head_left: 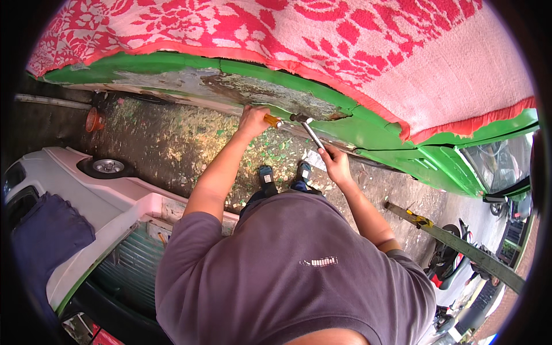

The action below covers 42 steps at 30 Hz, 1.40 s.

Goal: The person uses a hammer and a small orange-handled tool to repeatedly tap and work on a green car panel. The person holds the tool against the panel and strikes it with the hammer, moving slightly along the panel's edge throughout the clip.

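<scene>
My left hand (pixel 252 122) is closed round a chisel or screwdriver with an amber handle (pixel 271 120); its blade is hidden. The butt of that handle points right, toward the hammer head. In my right hand (pixel 336 164) is a hammer (pixel 313 135) with a shiny metal shaft and a dark head. The hammer head is close to the handle's butt, with a small gap between them. Both tools are beside a green vehicle body panel (pixel 368 135), where a bare patch (pixel 270 95) shows grey and brown, rough metal with paint gone.
A red and pink floral towel (pixel 322 40) covers the vehicle above. Paint flakes litter the ground (pixel 190 144) round my feet. A pale vehicle (pixel 63 167) with a dark cloth (pixel 49 238) stands behind left. At right are a long beam (pixel 460 241) and a motorcycle (pixel 451 253).
</scene>
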{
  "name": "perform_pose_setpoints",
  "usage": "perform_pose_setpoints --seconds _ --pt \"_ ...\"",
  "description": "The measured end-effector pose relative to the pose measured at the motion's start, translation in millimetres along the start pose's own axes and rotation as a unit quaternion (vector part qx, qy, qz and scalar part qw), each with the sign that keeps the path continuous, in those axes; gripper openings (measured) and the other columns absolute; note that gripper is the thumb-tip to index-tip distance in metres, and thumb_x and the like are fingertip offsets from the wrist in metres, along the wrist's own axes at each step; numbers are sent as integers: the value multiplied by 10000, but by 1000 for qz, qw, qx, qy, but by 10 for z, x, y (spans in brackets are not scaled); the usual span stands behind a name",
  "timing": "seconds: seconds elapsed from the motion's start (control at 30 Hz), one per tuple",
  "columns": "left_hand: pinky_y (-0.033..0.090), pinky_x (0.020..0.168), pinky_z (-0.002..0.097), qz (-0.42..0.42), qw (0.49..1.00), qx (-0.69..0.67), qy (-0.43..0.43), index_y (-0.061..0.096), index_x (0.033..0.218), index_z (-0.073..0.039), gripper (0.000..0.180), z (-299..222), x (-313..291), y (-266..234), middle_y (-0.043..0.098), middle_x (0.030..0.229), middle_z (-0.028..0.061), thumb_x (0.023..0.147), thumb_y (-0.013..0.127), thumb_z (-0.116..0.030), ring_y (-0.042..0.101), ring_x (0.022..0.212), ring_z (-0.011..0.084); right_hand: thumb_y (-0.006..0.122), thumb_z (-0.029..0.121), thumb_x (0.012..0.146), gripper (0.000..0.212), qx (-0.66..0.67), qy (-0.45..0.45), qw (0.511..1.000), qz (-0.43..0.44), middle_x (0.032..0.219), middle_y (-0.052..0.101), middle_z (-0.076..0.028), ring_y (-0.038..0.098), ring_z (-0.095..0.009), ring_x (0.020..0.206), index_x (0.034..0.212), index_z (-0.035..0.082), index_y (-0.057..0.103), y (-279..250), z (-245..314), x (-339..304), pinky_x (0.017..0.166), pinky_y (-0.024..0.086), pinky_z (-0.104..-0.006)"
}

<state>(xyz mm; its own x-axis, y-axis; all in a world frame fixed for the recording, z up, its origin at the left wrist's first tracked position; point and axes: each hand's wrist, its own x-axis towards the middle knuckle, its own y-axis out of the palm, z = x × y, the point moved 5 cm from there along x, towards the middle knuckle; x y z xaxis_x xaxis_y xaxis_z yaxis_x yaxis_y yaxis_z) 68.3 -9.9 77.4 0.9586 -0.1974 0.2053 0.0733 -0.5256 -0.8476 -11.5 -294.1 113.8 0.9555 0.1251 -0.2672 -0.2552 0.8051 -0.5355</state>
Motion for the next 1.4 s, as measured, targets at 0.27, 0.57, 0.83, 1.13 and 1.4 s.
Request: perform_pose_setpoints --seconds 0.27,0.57,0.83,1.13,1.4 --pt "466 687 484 -100 994 -23 -27 541 675 -16 347 3 -108 145 594 761 143 862 706 -257 602 804 361 617 292 950 342 19 6 998 58 734 640 -170 598 -220 647 1122 -2 649 95 -103 104 643 475 -367" --pt "462 668 444 -112 992 -45 43 520 702 -38 307 -57 -135 70 531 725 124 784 785 -170 542 727 343 626 297 953 331 27 8 997 65 673 605 -114 528 -163 610 1064 -13 659 32 -135 217 605 454 -343" --pt "451 834 466 -17 997 -60 -36 554 861 -21 233 92 -121 265 566 928 155 697 720 -30 543 940 385 640 288 950 325 46 18 998 39 657 590 -93 521 -148 606 1063 -16 663 46 -181 162 597 451 -325" --pt "459 900 453 49 997 -48 -22 560 933 -37 294 98 -113 269 576 1002 140 695 721 -101 549 1007 361 633 315 948 359 45 48 998 8 657 591 -97 528 -141 615 1068 -22 667 149 -245 -33 595 449 -323" --pt "449 955 437 113 994 1 -1 538 1005 -41 319 77 -70 335 563 1071 136 763 715 -148 536 1072 334 576 308 979 336 117 77 990 -14 652 574 -55 525 -129 607 1046 -12 648 312 -235 -244 575 437 -322"
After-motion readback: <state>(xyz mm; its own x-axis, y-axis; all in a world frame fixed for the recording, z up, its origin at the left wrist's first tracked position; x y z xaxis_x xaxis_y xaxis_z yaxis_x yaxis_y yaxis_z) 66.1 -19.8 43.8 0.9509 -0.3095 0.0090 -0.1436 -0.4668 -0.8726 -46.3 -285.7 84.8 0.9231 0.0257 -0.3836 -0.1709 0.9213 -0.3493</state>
